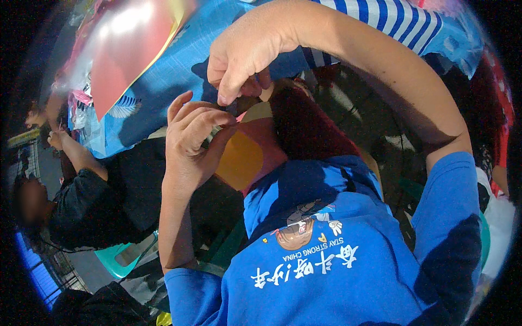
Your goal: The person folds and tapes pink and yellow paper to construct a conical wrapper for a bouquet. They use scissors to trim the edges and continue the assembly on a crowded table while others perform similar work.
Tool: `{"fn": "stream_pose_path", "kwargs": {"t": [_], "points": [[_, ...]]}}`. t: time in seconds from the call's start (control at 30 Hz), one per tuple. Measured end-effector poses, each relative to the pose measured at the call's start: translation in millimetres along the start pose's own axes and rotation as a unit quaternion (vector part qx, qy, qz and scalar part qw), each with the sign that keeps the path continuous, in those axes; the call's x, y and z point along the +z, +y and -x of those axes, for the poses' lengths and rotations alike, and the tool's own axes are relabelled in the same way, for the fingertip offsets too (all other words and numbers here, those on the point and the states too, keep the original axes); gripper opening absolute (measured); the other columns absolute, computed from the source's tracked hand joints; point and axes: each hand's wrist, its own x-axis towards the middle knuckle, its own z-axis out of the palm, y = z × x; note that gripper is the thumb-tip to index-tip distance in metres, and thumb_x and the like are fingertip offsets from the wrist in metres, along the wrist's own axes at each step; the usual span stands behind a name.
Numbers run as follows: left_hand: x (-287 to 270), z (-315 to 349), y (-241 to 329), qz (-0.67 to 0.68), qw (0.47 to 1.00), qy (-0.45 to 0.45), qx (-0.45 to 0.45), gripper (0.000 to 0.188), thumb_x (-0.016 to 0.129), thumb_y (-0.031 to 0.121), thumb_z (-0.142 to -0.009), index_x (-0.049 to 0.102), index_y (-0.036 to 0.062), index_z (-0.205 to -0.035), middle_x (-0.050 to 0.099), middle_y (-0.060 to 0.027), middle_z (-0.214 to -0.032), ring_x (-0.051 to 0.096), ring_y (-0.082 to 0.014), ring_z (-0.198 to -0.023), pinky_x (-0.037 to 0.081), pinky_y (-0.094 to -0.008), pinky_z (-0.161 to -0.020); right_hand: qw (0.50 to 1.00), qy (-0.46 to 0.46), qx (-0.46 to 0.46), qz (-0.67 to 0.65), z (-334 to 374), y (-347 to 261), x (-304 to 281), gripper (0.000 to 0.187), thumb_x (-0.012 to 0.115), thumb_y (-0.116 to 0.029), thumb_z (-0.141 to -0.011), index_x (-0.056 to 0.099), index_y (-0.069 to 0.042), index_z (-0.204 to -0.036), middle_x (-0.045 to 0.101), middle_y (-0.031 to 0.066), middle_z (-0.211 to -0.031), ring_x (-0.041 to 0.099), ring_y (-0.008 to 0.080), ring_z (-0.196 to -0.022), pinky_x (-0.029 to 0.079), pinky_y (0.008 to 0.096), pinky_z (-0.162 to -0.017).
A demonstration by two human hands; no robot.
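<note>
My left hand (190, 133) is closed in a pinch, with thumb and forefinger together above my lap. Just above it, my right hand (239, 60) bends down with its fingertips pinched close to the left ones. A small dark and pinkish bit shows between the two sets of fingertips, too small and shaded to name. Below the hands, across my thigh, lies a pink and orange-yellow patterned surface (242, 160); whether it is cloth or sheet material I cannot tell.
A table with a blue cover (163, 81) stands ahead, bearing red and yellow sheets (125, 60). A blue-and-white striped cloth (391, 22) lies at the far right. On the left sits a person in dark clothes (92, 201), near a green stool (117, 263).
</note>
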Motion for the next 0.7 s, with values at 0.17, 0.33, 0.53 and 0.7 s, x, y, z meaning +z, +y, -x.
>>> {"fn": "stream_pose_path", "kwargs": {"t": [0.17, 0.33, 0.53, 0.7], "points": [[1, 2, -1, -0.001, 1.000, 0.013, -0.002, 0.020, 0.072, 0.005, -0.063, 0.059, 0.0109, -0.077, 0.061, -0.0013, -0.074, 0.059, -0.0185, -0.078, 0.036, -0.0411, -0.090, 1.000, 0.009, 0.022, 0.003, -2, -2, 4, 0.027, 0.063, -0.033, -0.075, 0.056, -0.007, -0.075, 0.052, 0.0038, -0.067, 0.053, 0.0179, -0.061, 0.048, 0.0348, -0.056], [1, 3, 0, -0.002, 1.000, 0.012, -0.004, 0.019, 0.072, 0.006, -0.064, 0.059, 0.0110, -0.077, 0.061, -0.0014, -0.074, 0.059, -0.0185, -0.079, 0.036, -0.0398, -0.088, 0.999, 0.005, 0.031, 0.016, -1, -3, 4, 0.027, 0.063, -0.033, -0.075, 0.056, -0.007, -0.076, 0.053, 0.0042, -0.069, 0.054, 0.0185, -0.064, 0.049, 0.0356, -0.059], [0, 2, 1, -0.007, 1.000, 0.005, 0.000, 0.019, 0.072, 0.006, -0.064, 0.060, 0.0113, -0.077, 0.061, -0.0011, -0.074, 0.058, -0.0182, -0.078, 0.036, -0.0395, -0.087, 0.998, 0.012, 0.052, 0.023, -1, -4, 7, 0.026, 0.063, -0.033, -0.076, 0.057, -0.007, -0.079, 0.054, 0.0047, -0.071, 0.055, 0.0190, -0.065, 0.051, 0.0358, -0.061], [0, 2, 2, -0.006, 1.000, 0.006, -0.003, 0.018, 0.072, 0.006, -0.064, 0.059, 0.0110, -0.076, 0.061, -0.0009, -0.074, 0.058, -0.0185, -0.078, 0.037, -0.0395, -0.087, 0.996, 0.047, 0.062, 0.038, 14, -15, 14, 0.028, 0.062, -0.031, -0.076, 0.061, -0.003, -0.078, 0.059, 0.0087, -0.069, 0.059, 0.0190, -0.063, 0.050, 0.0329, -0.057]]}}
